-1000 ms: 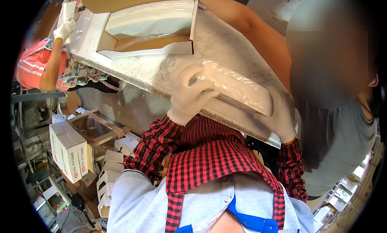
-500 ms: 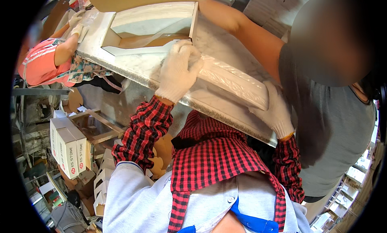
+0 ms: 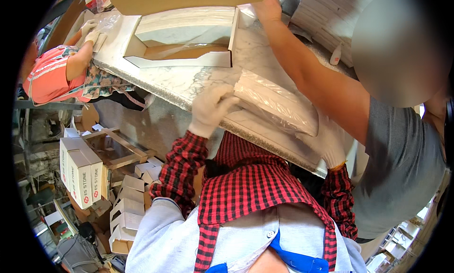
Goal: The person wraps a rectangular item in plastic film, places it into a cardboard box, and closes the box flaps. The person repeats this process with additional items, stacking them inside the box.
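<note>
**So: both gloved hands on a plastic-wrapped slab piece at the table edge**

Far left, stacked white cartons stand on end on the floor, with smaller white boxes piled beside them — probably packaging stock kept within reach of the bench. Above them a co-worker in a pink top leans on the far corner of the marble-topped table, one gloved hand flat on the surface.

Centre: an open cardboard tray box lies on the table, lid flap up, with a pale slab and some plastic film inside. It looks staged open for loading.

The left hand, in a white glove, curls its fingers over the near end of the wrapped piece — a long pale bar in clear plastic film, lying slantwise on the table near its front edge. The fingers are clenched on the end of the wrap; my read is that this steadies or lifts that end.

The right hand, also gloved, sits at the far lower end of the same piece, by the table's edge. It touches the wrap, but I cannot tell how tightly it is closed — the piece hides the fingers. One hand at each end suits a long, heavy part.

Right: another person in a grey shirt reaches a bare arm across above the piece to the box's far corner.
</note>
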`<move>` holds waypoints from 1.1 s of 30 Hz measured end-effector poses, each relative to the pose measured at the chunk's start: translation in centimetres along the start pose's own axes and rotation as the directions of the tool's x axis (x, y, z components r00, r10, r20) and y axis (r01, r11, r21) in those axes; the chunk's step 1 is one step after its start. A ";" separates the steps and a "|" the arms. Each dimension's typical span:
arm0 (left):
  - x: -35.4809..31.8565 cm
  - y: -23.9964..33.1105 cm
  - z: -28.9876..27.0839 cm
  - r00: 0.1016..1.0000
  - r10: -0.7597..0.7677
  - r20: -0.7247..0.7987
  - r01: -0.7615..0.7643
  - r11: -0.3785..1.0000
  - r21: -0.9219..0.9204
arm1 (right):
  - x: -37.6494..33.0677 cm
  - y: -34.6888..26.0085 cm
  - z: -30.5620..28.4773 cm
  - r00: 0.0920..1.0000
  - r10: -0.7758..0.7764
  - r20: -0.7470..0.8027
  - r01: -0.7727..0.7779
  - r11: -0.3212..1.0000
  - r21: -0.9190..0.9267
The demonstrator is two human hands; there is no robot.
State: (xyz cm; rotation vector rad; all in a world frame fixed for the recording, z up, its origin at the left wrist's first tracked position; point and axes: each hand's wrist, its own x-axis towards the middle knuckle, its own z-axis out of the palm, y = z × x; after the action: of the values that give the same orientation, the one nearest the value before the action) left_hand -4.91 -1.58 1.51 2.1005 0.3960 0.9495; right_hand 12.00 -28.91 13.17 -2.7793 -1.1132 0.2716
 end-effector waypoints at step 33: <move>9.2 6.7 3.5 0.522 0.216 0.825 -0.576 0.803 0.154 | -1.0 4.7 -4.3 0.967 -0.141 0.214 0.133 0.990 0.054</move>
State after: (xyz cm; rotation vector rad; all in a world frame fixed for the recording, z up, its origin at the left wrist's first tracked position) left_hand 3.66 -2.68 9.75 2.8322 -0.4356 0.0587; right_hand 15.38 -33.23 16.58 -2.6713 -1.3255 0.5862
